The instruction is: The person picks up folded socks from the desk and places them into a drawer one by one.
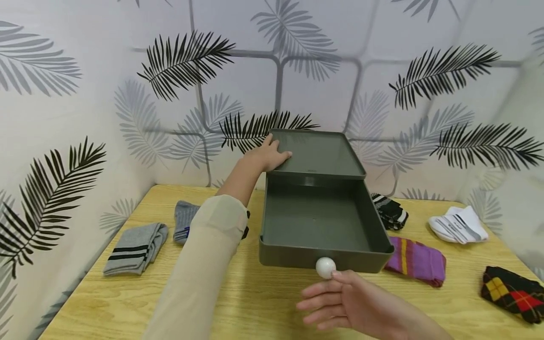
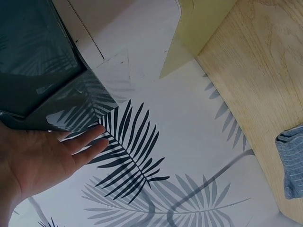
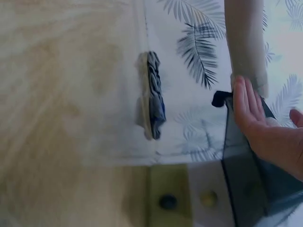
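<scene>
A grey drawer (image 1: 314,217) with a white round knob (image 1: 326,267) stands pulled out of a drawer unit (image 1: 318,148), its inside bare. My left hand (image 1: 267,156) rests on the left edge of the unit's top, thumb over the top and fingers extended along the side. In the left wrist view, fingers of that left hand (image 2: 42,156) show straight beside the dark corner. My right hand (image 1: 340,302) is just below the drawer front, palm turned sideways, fingers loosely extended and thumb tip at the knob. The right wrist view shows this right hand (image 3: 265,132) by the grey drawer.
Folded socks lie on the wooden table (image 1: 250,307): grey striped socks (image 1: 136,250) and blue-grey socks (image 1: 184,219) left; black-and-white (image 1: 388,212), purple (image 1: 416,259), white (image 1: 459,225) and plaid socks (image 1: 514,295) right. Lower down, the unit shows a dark knob (image 3: 168,202) and a yellow knob (image 3: 208,198).
</scene>
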Motion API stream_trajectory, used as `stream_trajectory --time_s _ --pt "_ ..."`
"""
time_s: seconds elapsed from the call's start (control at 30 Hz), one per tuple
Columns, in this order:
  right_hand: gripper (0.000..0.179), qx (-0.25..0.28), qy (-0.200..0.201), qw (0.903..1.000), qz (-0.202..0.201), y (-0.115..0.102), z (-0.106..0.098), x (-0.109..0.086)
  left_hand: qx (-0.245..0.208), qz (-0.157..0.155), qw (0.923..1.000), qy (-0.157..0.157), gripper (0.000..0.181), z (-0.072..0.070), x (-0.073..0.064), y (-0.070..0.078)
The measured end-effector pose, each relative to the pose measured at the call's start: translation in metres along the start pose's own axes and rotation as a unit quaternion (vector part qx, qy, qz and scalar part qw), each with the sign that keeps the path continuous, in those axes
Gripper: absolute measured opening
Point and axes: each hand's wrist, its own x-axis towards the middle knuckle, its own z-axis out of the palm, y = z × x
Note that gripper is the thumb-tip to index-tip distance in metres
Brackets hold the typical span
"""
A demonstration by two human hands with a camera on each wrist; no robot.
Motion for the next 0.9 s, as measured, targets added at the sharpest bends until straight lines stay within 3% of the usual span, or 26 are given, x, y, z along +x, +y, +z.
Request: stream_trajectory --time_s 0.1,0.2,0.3,0.4,0.5,0.57,0.63,0.7,0.77,0.8,0.9 --pt "0.051 -0.07 -0.049 0.996 -0.026 -0.013 0.002 -0.016 -0.001 0.001 1.0 -0.002 0.066 -0.001 0.001 -0.001" --pt "0.049 -0.108 -0.104 0.9838 -0.099 -0.034 0.0 -0.037 -0.004 0.003 1.0 -0.007 0.066 -0.002 0.001 -0.001" --pt "0.047 -0.158 -0.136 0.9573 -0.2 -0.059 -0.011 -0.058 -0.009 0.004 0.9999 -0.013 0.066 -0.004 0.001 -0.001" --pt "0.045 -0.213 -0.121 0.9234 -0.295 -0.081 -0.034 -0.078 -0.014 0.003 0.9998 -0.017 0.066 -0.005 0.003 -0.001" --pt "0.044 -0.288 0.006 0.8998 -0.328 -0.092 -0.063 -0.097 -0.014 0.003 0.9998 -0.015 0.066 -0.005 0.003 -0.002" --pt "0.041 -0.338 0.121 0.882 -0.305 -0.093 -0.085 -0.109 -0.012 0.005 0.9998 -0.013 0.066 -0.004 0.004 -0.003" --pt "0.037 -0.393 0.238 0.8502 -0.257 -0.09 -0.11 -0.118 -0.01 0.006 0.9999 -0.012 0.066 -0.003 0.004 -0.003" --pt "0.034 -0.431 0.31 0.8203 -0.212 -0.083 -0.138 -0.123 -0.008 0.006 0.9999 -0.008 0.066 -0.002 0.005 -0.003" --pt "0.033 -0.464 0.36 0.792 -0.166 -0.076 -0.164 -0.129 -0.009 0.006 0.9999 -0.004 0.066 -0.002 0.005 -0.003" --pt "0.034 -0.477 0.372 0.7827 -0.147 -0.072 -0.175 -0.132 -0.01 0.005 0.9999 -0.005 0.066 -0.001 0.005 -0.002" --pt "0.036 -0.495 0.378 0.7753 -0.107 -0.061 -0.203 -0.139 -0.013 0.005 0.9999 -0.006 0.066 -0.001 0.004 -0.001"
